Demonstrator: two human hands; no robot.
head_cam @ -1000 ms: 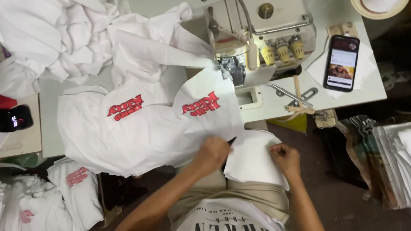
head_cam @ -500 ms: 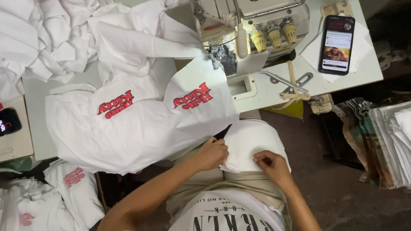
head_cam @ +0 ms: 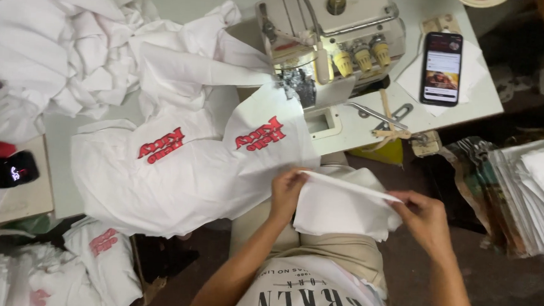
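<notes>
Pinching, with the left hand (head_cam: 287, 191), the near end of a small white fabric piece (head_cam: 337, 209), fingers (head_cam: 295, 180) closed on its top edge. Gripping the far end of that same edge with the right hand (head_cam: 424, 217), its fingers (head_cam: 403, 200) likewise clamped on the cloth. Stretching the folded edge taut between the two hands, its long axis running from about 10 o'clock at the left hand down to 4 o'clock at the right, the rest of the piece hanging below over the lap. Sitting nearer the sewing machine (head_cam: 331, 38) on the left-hand side, the machine lying toward 12 o'clock from the cloth, well apart from it. Reaching in from 6 o'clock with both forearms, left forearm angled up from 7 o'clock, right from 5 o'clock, wrists bent slightly inward. Lying at 9 o'clock of the left hand, just beside it, a white garment with red printed lettering (head_cam: 178, 173), draped over the table (head_cam: 360, 123) edge. Resting at 1 o'clock on the table, a smartphone (head_cam: 441, 67); piling at 10 o'clock, a heap of white garments (head_cam: 54, 48).
</notes>
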